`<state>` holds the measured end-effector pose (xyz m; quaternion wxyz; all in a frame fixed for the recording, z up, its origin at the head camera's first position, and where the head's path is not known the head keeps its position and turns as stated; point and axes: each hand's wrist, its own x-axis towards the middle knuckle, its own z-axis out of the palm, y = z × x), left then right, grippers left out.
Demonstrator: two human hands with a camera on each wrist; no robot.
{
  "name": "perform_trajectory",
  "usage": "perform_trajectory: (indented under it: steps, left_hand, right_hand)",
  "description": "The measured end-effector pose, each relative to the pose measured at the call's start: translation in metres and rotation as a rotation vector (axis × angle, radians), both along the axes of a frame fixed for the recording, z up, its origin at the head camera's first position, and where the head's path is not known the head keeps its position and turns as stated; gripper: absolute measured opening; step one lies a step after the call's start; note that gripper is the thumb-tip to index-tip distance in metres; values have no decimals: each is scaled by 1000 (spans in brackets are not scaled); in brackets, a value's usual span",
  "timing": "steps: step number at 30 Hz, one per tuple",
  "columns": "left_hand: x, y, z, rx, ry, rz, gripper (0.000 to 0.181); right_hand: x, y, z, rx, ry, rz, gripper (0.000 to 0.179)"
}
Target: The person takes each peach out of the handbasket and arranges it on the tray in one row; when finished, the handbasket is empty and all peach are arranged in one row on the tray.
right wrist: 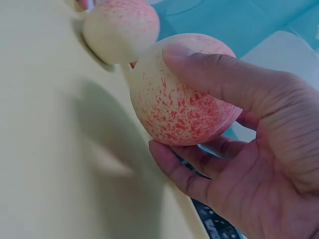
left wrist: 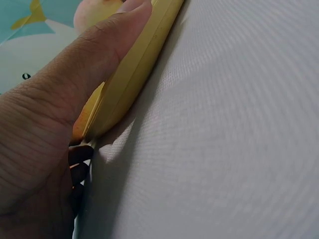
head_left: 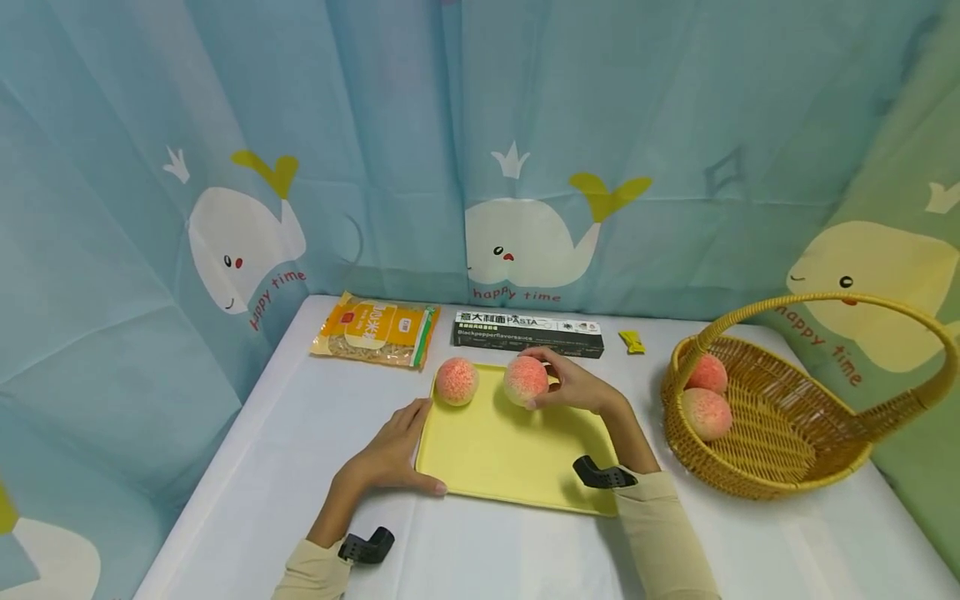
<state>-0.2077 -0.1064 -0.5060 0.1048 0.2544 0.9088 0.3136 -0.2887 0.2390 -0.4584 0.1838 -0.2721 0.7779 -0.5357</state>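
Yellow tray [head_left: 510, 458] beside basket [head_left: 780, 408], head-view only

The right grip [right wrist: 264, 159] holds a peach [right wrist: 174, 107] (speckled pink) over the tray [right wrist: 40, 139], a second peach [right wrist: 117, 35] beyond.

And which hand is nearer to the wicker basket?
Right. The right hand is left of the wicker basket, holding a peach-like ball over the yellow tray; the left hand is farther left, at the tray's left end.
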Motion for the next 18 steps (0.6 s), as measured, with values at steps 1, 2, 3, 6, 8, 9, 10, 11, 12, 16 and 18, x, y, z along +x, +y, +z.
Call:
perform_trajectory:
  steps: [1, 2, 3, 6, 8, 9, 10, 11, 12, 16, 18]
  left_hand:
    - [0, 0, 0, -7, 2, 1, 133]
    - [-1, 0, 0, -11, 2, 1, 133]
    - [-1, -1, 0, -16, 2, 3, 133]
    - [-2, -1, 0, -25, 1, 2, 134]
    - [-2, -1, 0, -26, -2, 0, 134]
    - [-2, 0, 0, -26, -3, 0, 134]
    - [-2, 0, 0, -21, -5, 0, 133]
    - [-1, 0, 0, -19, -6, 0, 133]
    - [-1, 0, 0, -18, -6, 0, 133]
    - [0, 1, 1, -13, 0, 2, 133]
    - [0, 1, 1, -17, 5, 1, 133]
  right_hand:
    - [-1, -3, -1, 5, 1, 5, 79]
    - [-2, -5, -1, 11, 0, 7, 79]
    - [-2, -8, -2, 19, -1, 9, 78]
    - [-4, -15, -5, 48, -8, 11, 77]
    - [-5, -18, -7, 64, -8, 3, 77]
    - [-6, -19, -8, 71, -9, -3, 77]
    - [-6, -21, -9, 77, -6, -9, 76]
    - [-6, -22, -10, 78, -7, -13, 76]
    - [-7, -24, -11, 82, -3, -16, 75]
    - [-8, -29, -12, 99, 22, -14, 75]
    - [-8, -32, -12, 103, 28, -10, 76]
